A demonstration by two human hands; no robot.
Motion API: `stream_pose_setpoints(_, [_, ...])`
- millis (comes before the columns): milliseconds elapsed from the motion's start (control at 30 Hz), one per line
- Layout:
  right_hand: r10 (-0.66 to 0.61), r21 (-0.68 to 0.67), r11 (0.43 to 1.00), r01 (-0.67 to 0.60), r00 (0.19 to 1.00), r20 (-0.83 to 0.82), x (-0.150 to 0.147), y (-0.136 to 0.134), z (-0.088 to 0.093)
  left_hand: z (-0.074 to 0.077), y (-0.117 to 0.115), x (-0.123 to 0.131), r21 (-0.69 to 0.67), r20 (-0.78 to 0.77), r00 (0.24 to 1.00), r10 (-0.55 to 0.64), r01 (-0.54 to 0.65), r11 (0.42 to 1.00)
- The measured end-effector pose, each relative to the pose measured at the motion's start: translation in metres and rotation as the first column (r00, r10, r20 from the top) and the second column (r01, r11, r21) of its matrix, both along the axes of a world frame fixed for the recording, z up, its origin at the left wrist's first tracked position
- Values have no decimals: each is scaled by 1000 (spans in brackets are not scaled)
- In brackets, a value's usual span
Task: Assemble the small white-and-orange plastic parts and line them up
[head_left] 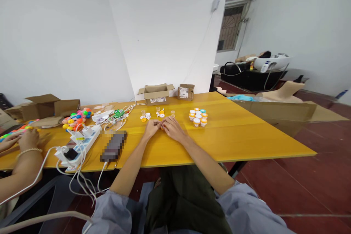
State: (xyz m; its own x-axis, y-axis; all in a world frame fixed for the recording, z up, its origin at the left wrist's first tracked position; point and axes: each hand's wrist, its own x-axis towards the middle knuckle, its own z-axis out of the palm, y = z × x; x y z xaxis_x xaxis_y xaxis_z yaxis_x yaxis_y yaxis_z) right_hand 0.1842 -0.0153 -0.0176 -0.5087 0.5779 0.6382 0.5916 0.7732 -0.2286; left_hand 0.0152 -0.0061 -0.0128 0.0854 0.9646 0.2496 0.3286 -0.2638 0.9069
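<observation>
My left hand (151, 128) and my right hand (173, 129) meet over the table, fingertips bent together around something small. A bit of orange shows between them, but the fingers hide most of it. Just beyond lie small white pieces, an orange ring-shaped cap (144, 120) and a white cap (162, 116). Clear little cups stand there too, among them one clear cup (172, 113) behind my right hand. To the right is a cluster of small clear cups with white, orange and teal lids (196, 121).
Cardboard boxes stand at the back, an open box (156, 94) and a smaller box (186, 92). On the left lie a phone (113, 147), a cabled power strip (87, 142), a green circuit board (119, 113) and colourful balls (74, 120). A co-worker's hands (29, 139) work at far left.
</observation>
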Motion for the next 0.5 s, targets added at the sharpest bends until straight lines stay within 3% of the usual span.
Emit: stream_pose_setpoints(500, [30, -35, 999, -34, 992, -124, 1, 3, 0, 7, -5, 2, -35, 55, 999, 1, 1, 999])
